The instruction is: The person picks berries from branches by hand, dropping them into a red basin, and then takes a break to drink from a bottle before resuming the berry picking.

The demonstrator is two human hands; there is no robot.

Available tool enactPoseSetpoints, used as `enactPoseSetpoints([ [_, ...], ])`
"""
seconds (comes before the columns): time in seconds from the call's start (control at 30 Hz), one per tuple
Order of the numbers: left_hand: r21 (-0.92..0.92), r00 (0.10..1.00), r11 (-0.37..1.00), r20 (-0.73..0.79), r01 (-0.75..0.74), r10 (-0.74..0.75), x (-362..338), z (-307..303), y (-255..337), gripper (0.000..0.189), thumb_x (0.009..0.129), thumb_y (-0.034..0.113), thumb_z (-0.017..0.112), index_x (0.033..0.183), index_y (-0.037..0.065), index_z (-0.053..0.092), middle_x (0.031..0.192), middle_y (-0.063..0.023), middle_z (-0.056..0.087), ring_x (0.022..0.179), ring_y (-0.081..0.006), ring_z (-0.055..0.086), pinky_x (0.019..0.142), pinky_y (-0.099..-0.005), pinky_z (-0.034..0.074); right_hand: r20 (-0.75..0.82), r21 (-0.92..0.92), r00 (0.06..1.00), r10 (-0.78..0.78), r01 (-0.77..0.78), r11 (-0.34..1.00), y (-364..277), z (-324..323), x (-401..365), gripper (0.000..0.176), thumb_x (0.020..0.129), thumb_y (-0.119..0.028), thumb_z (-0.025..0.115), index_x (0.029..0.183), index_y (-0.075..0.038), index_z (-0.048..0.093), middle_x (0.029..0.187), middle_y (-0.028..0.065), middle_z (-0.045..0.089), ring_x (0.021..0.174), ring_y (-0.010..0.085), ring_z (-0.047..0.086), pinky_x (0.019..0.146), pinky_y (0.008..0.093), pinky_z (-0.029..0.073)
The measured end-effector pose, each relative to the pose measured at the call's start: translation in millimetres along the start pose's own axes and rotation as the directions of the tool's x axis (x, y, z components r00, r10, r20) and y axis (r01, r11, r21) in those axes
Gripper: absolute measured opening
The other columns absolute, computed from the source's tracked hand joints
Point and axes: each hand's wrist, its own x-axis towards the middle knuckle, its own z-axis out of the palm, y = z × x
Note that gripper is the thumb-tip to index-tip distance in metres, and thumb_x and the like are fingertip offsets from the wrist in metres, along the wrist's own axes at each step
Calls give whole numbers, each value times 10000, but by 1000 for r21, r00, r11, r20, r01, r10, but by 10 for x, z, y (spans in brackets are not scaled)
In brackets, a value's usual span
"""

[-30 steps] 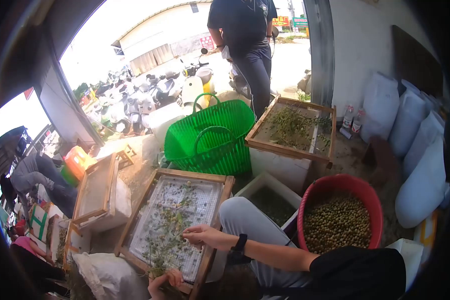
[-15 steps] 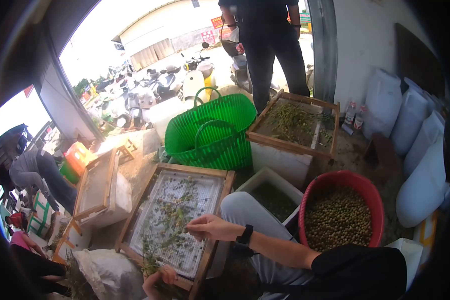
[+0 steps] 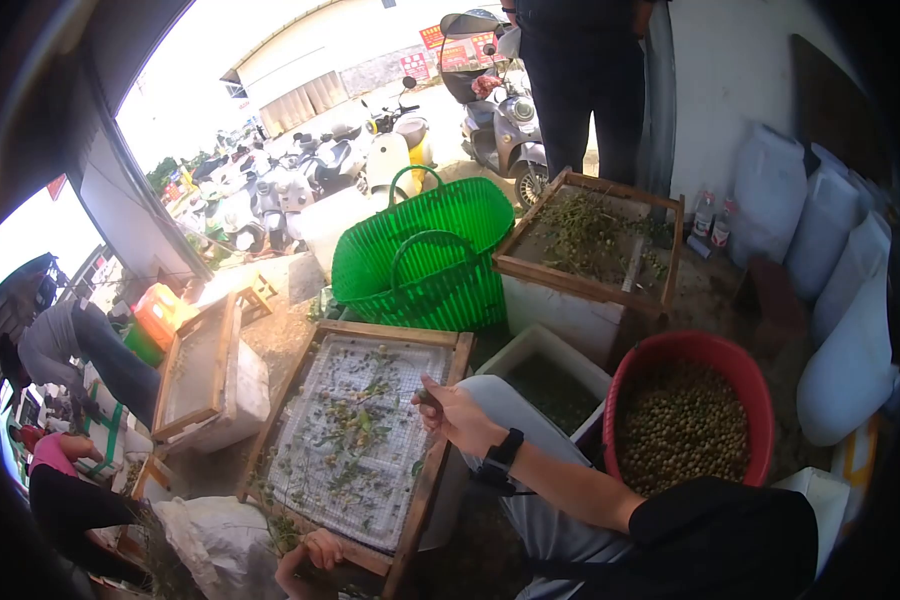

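Note:
A wood-framed mesh screen lies in front of me, with green sprigs and small round fruits scattered over it. At its near left corner my left hand is closed around a thin leafy sprig, partly hidden by the fingers. Over the screen's right edge, my right hand is raised with the fingers pinched. A small dark greenish thing shows between thumb and fingers, too small to name.
To my right stands a red tub of small round fruits, beside a white bin of dark green matter. Ahead are a green basket and another framed screen. A white sack lies left. People stand or bend nearby.
My right hand has moved right and up, away from the middle of the screen. My left hand has shifted slightly. The standing person ahead has moved right.

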Motion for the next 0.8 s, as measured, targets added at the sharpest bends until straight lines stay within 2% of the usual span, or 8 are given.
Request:
enactPoseSetpoints([
  [0.17,1,996,997,-47,81,-81,-5,25,-49,295,899,237,500,705,20,446,721,-98,429,756,-246,437,764,-364,352,-151,-73,952,-267,258,963,-553,110,-193,210,946,-197,619,1011,1,647,805,30,632,691,107,579,660,245,489],
  [0.27,42,995,995,-12,95,-95,-3,-23,-78,306,898,250,503,704,19,454,732,-106,445,759,-250,446,772,-366,358,-183,-552,871,-457,293,781,-925,-233,-370,183,901,-135,662,1035,-11,661,941,70,681,832,121,637,754,270,521],
  [0.43,56,988,989,-79,134,-130,20,-144,-228,317,880,273,525,711,11,469,741,-118,471,756,-246,455,766,-366,367,114,-985,732,-671,-7,-175,-1115,-536,-569,279,773,-74,713,1048,-32,690,1061,174,686,1043,333,642,927,374,498],
  [0.47,74,989,987,4,144,-145,34,-80,-202,312,876,269,529,714,8,472,736,-117,472,750,-244,457,760,-364,370,175,-983,662,-729,70,-172,-1078,-452,-557,279,767,-66,702,1045,-45,693,1060,199,674,1050,368,628,929,379,492],
  [0.53,48,983,988,104,148,-152,83,35,-200,294,869,230,539,706,-9,486,688,-118,487,715,-240,474,713,-350,379,31,-949,842,-538,194,248,-1038,-56,-424,208,873,-79,643,1056,14,676,1059,113,698,1066,191,637,918,304,482],
  [0.6,105,985,992,152,70,-86,170,60,-301,314,810,247,495,601,14,464,593,-129,480,655,-258,483,668,-360,405,177,-804,904,-389,361,473,-777,393,-306,276,959,-157,590,1154,36,621,1102,94,673,1028,165,644,893,286,491],
  [0.7,165,991,986,130,8,-30,167,324,-240,322,808,235,450,564,26,458,534,-111,448,610,-250,467,622,-357,401,261,-516,964,-47,180,837,-269,788,-1,276,970,-158,578,1157,42,614,1104,117,663,1026,167,646,885,278,507],
  [0.8,61,986,988,82,141,-146,201,273,-271,275,797,182,524,609,-18,512,617,-154,515,656,-249,508,649,-341,403,355,-391,909,217,-67,918,46,702,74,271,987,-170,548,1147,37,618,1071,113,664,993,168,652,862,281,530],
])
